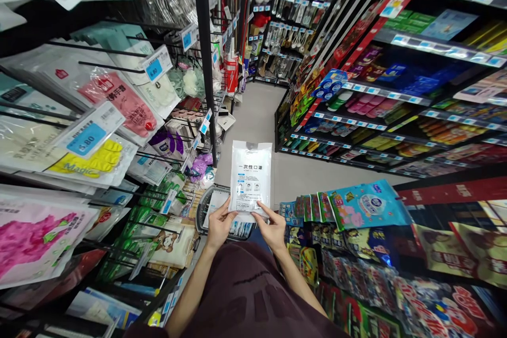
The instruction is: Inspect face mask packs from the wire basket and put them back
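A white packet of disposable face masks (251,171) is held up in front of me, its printed side facing my head. It has dark lettering, small blue marks and a notch at the top edge. My left hand (220,223) pinches the lower left corner between thumb and fingers. At the lower right corner, my right hand (271,223) grips it the same way. Below and behind the packet stands a dark shopping basket (205,206), partly hidden by it, with more white and blue packets inside.
On the left, hooks carry packaged gloves (95,158) and price tags (156,67) that jut out. Shelves of coloured goods (372,105) line the right. Hanging snack bags (368,205) reach in close by my right arm. Grey aisle floor (257,111) runs ahead.
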